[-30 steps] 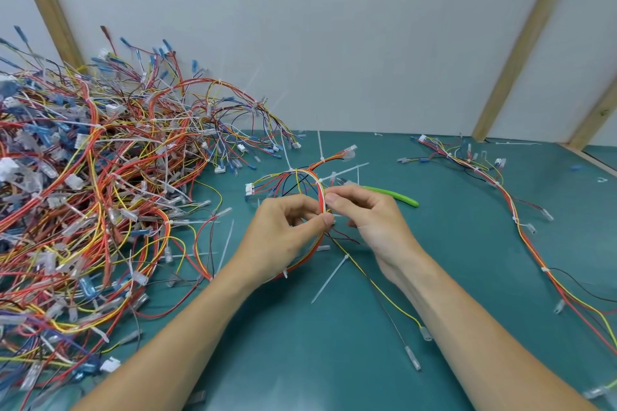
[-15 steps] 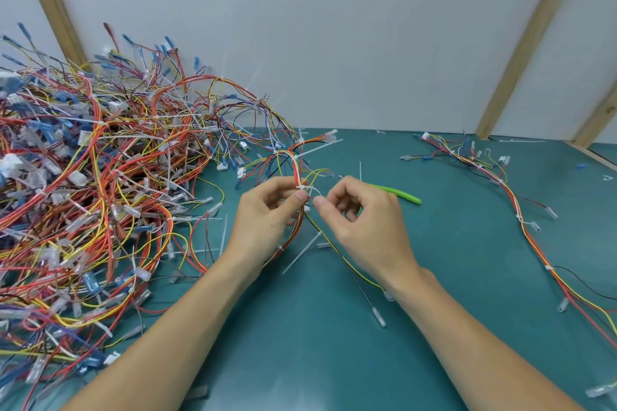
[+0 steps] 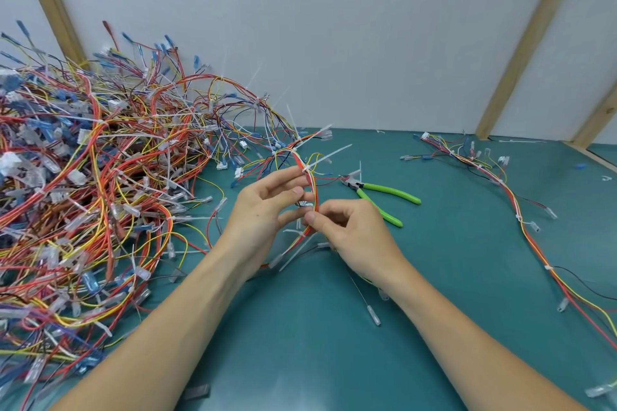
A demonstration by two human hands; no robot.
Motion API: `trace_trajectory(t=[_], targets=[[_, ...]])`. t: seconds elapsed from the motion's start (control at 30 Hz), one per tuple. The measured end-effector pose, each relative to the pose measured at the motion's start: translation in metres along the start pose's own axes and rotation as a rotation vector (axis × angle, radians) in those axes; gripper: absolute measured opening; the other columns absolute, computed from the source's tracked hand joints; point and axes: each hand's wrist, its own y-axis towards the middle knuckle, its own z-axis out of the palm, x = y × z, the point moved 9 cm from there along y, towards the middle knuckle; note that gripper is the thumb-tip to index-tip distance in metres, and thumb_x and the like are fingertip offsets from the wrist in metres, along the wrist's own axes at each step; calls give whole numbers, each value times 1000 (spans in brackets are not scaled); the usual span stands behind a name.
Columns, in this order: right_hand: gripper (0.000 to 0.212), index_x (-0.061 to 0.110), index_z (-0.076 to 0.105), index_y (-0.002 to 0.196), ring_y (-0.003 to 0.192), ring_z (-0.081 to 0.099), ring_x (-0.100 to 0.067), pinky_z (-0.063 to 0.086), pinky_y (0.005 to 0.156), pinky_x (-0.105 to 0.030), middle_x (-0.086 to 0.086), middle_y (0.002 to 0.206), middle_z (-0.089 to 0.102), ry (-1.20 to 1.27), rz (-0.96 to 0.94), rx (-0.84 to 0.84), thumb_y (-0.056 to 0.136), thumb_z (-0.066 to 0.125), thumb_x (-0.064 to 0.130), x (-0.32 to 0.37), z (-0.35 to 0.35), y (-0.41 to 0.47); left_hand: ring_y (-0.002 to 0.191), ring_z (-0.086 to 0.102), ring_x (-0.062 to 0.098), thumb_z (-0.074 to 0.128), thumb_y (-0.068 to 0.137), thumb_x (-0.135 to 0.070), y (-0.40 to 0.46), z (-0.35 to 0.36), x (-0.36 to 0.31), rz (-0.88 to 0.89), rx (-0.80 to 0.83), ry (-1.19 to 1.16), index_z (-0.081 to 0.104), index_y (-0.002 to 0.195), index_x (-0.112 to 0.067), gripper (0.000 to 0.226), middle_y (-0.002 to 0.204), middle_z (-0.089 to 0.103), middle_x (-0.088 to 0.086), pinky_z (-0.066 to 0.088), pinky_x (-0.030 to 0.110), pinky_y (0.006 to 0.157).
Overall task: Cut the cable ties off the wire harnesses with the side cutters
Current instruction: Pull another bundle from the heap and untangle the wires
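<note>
A wire harness point(image 3: 309, 173) of red, yellow and white wires arcs upright above the teal table, bound by white cable ties point(image 3: 329, 157) with long tails. My left hand point(image 3: 263, 210) holds the bundle between thumb and fingers from the left. My right hand point(image 3: 354, 233) pinches the same bundle lower down, thumb and forefinger at a tie. The side cutters point(image 3: 384, 192) with green handles lie on the table just behind my right hand, jaws pointing left, untouched.
A big tangled heap of harnesses point(image 3: 100, 183) fills the left side of the teal table point(image 3: 450, 260). One long harness point(image 3: 521, 220) lies stretched along the right. Loose cut tie pieces point(image 3: 373, 314) lie near my forearms. A white wall with wooden battens stands behind.
Both hands have shifted their hold along the harness, the right hand sliding lower down the bundle. The side cutters, earlier mostly hidden behind the right hand, now show fully.
</note>
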Motion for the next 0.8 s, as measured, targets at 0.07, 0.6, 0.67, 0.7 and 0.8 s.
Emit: trace_trajectory(t=[0.07, 0.6, 0.67, 0.7, 0.8], targets=[[27, 15, 72, 76, 56, 35, -13, 42, 58, -45, 9, 54, 44, 6, 8, 13, 98, 67, 30, -1, 2, 0, 83, 71, 14, 60, 93, 4, 0, 0, 0, 0, 11, 33, 69, 116, -11, 28, 98, 76, -1, 58, 25, 73], [25, 7, 69, 87, 48, 45, -11, 34, 48, -18, -19, 75, 68, 201, 109, -285, 104, 58, 22, -17, -39, 7, 69, 61, 18, 62, 94, -41, -28, 29, -22, 486, -53, 1293, 67, 92, -32, 11, 68, 66, -12, 43, 30, 59], [23, 13, 72, 90, 49, 45, -10, 34, 47, -19, -3, 73, 69, 251, 139, -313, 105, 57, 24, -22, -45, 8, 67, 56, 24, 57, 94, -50, -30, 28, -27, 544, -118, 1414, 65, 84, -28, 26, 62, 61, -8, 34, 30, 55], [22, 16, 74, 92, 49, 45, -9, 34, 47, -19, 6, 72, 69, 280, 154, -323, 105, 57, 24, -23, -47, 8, 65, 54, 26, 55, 95, -52, -29, 28, -27, 543, -115, 1414, 61, 80, -26, 31, 60, 57, -5, 33, 31, 54], [23, 18, 75, 96, 47, 46, -6, 34, 43, -18, 14, 71, 69, 373, 209, -327, 106, 55, 23, -28, -49, 7, 60, 49, 15, 54, 97, -51, -23, 24, -20, 434, -31, 1237, 56, 80, -35, 22, 57, 52, -9, 33, 30, 54]])
